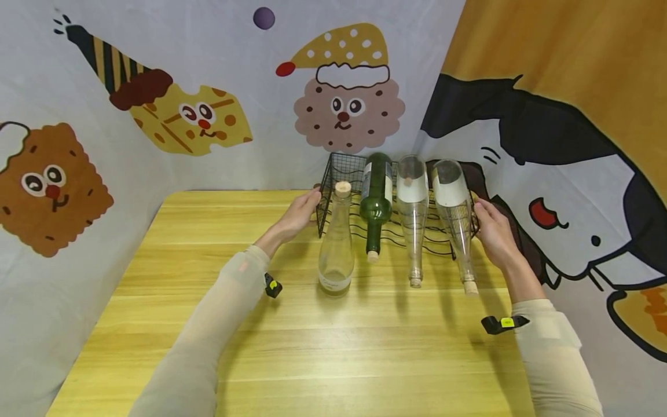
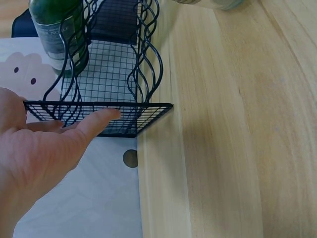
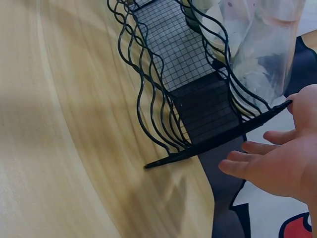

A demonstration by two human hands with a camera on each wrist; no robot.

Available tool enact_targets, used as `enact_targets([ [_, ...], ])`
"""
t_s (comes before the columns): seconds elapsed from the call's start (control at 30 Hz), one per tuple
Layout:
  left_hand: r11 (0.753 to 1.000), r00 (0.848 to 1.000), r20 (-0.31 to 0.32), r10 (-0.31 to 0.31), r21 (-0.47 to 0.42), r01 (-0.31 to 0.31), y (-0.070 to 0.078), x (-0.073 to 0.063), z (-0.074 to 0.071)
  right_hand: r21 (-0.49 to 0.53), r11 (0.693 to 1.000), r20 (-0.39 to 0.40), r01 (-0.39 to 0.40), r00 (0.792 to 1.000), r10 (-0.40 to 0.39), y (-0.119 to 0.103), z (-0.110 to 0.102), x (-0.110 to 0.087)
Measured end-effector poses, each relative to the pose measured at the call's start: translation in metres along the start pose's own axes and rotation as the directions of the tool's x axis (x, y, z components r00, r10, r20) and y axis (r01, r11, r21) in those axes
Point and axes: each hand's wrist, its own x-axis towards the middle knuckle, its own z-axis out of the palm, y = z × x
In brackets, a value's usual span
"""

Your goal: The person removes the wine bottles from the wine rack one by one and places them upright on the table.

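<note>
A black wire bottle rack stands at the back of the table. Lying in it, corked necks towards me, are a green bottle and two clear bottles, the middle one and the right one. My left hand touches the rack's left end; in the left wrist view its thumb lies along the mesh end panel. At the opposite end is my right hand, thumb at the rack's corner and fingers loosely extended. A corked clear bottle stands upright before the rack's left part.
The wooden table extends towards me from the rack. Behind it hangs a light cloth printed with cartoon figures. A black wrist mount sits at the left cuff, another mount at the right cuff.
</note>
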Motion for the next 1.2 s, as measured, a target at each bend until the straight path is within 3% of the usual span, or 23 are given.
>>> enact_targets([
  [0.3,1.000,1.000,0.001,0.003,-0.009,-0.003,0.000,0.000,0.002,0.114,0.993,0.048,-0.034,0.998,0.029,0.006,0.003,-0.001],
  [0.63,1.000,1.000,-0.012,0.017,0.004,-0.017,0.001,0.000,0.003,-0.006,1.000,0.009,0.016,1.000,-0.016,0.010,0.003,0.002],
  [0.77,0.992,0.996,-0.067,0.054,0.117,-0.046,0.003,-0.001,0.002,-0.054,0.998,-0.016,0.015,1.000,-0.016,0.012,0.004,0.002],
  [0.87,0.988,0.991,-0.106,0.076,0.141,-0.061,0.005,-0.002,0.002,-0.076,0.997,-0.033,0.006,0.999,-0.009,0.011,0.005,0.002],
  [1.0,0.996,0.989,-0.130,0.076,0.060,-0.068,0.009,-0.005,0.002,-0.091,0.996,-0.041,0.006,0.999,-0.010,0.011,0.006,0.002],
  [1.2,0.988,0.978,-0.152,0.143,0.086,-0.131,0.021,-0.017,0.001,-0.089,0.996,-0.039,0.011,0.999,-0.015,0.009,0.006,0.002],
])
